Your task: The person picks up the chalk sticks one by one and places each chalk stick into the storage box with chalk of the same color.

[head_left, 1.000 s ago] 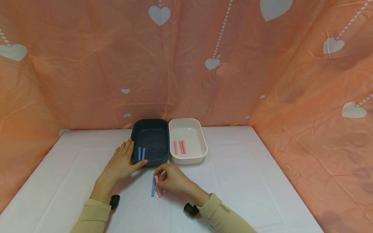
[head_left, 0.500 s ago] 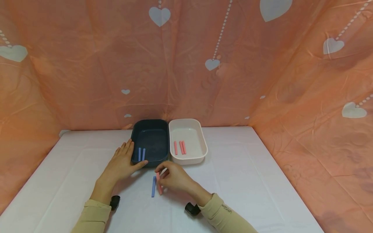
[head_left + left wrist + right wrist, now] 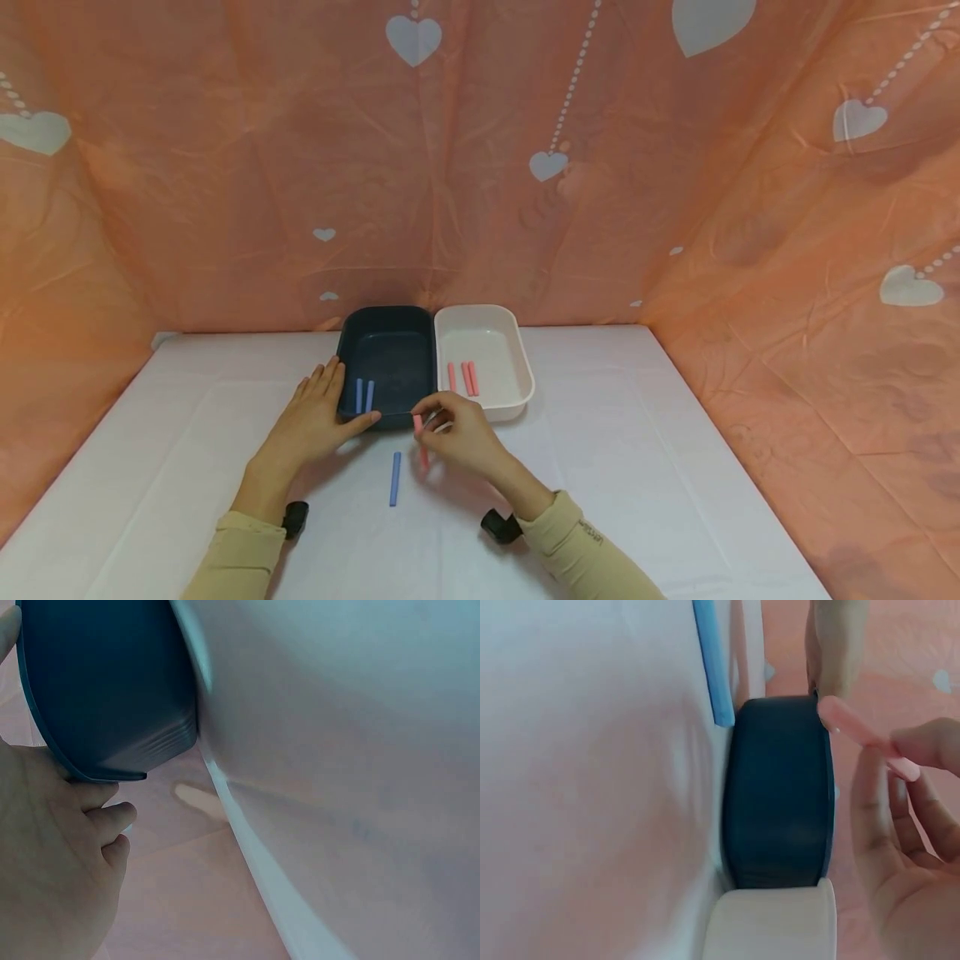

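My right hand [image 3: 467, 433] pinches a pink stick of chalk [image 3: 855, 726] between thumb and fingers, lifted off the table in front of the two boxes. In the head view a blue chalk stick [image 3: 395, 479] lies on the white cloth to the left of that hand. My left hand [image 3: 311, 425] rests on the dark blue box [image 3: 393, 354], its fingers straight along the left side and its thumb at the front rim. Two blue chalks [image 3: 364, 397] lie inside this box. The white box [image 3: 483, 329] beside it holds three pink chalks [image 3: 469, 379], one partly hidden by my right hand.
Both boxes stand side by side at the back of the cloth-covered table [image 3: 622, 467]. Behind and at the sides hangs an orange curtain [image 3: 480, 208] with pale hearts. A black wrist camera [image 3: 501, 527] sits under the right wrist.
My right hand has picked up the pink chalk from beside the blue one and moved up and right toward the boxes. My left hand has stayed put.
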Action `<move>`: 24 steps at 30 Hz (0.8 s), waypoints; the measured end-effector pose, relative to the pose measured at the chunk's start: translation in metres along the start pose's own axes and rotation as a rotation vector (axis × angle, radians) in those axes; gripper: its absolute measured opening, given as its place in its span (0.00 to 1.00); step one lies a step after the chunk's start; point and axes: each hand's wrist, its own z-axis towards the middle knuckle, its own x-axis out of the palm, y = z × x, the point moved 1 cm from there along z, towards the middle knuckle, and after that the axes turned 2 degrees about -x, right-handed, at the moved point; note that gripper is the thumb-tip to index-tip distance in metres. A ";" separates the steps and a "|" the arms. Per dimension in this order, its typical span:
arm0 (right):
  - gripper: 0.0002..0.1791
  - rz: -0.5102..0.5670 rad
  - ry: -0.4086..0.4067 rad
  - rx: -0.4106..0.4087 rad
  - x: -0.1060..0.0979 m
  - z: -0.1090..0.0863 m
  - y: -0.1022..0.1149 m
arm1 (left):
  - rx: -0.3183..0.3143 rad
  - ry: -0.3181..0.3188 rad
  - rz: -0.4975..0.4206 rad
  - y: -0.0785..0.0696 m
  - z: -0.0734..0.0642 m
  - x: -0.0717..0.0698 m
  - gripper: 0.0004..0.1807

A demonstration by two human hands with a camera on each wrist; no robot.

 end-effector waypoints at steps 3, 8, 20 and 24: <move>0.13 0.028 -0.056 -0.030 -0.004 0.002 -0.001 | 0.003 -0.001 -0.002 0.000 0.000 0.000 0.63; 0.13 0.094 -0.144 -0.034 -0.012 0.004 -0.002 | 0.003 0.003 -0.011 0.001 0.000 0.000 0.63; 0.15 0.119 -0.332 -0.004 -0.035 0.013 0.013 | -0.001 0.010 -0.018 -0.001 -0.001 -0.003 0.63; 0.13 0.112 -0.362 -0.031 -0.047 0.015 0.022 | -0.001 0.009 -0.019 0.000 -0.001 -0.002 0.63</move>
